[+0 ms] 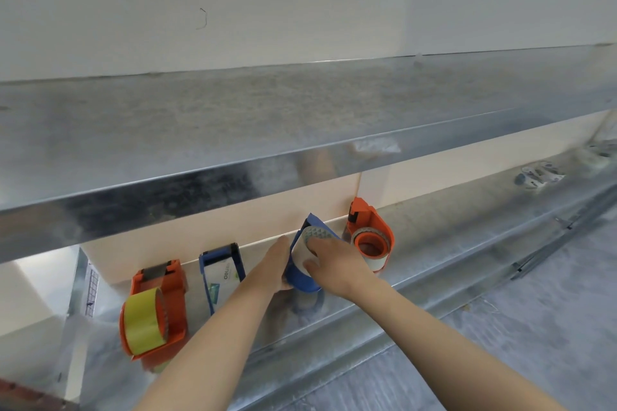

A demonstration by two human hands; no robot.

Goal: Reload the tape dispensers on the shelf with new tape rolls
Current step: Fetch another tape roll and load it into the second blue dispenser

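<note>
Evidently the blue dispenser [302, 277] is being loaded, third in the row on the metal shelf [434, 243].

The left hand [277, 264] clasps its side at nine o'clock; the right hand [334, 260] closes over the white tape roll [305, 252] from three o'clock, apparently seating it. Next, the roll likely needs pressing home and threading toward twelve o'clock.

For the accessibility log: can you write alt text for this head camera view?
Both hands, left hand and right hand, grip a blue tape dispenser on a metal shelf. Beside it stand another blue dispenser and two orange ones, left with yellow tape, right.
</note>
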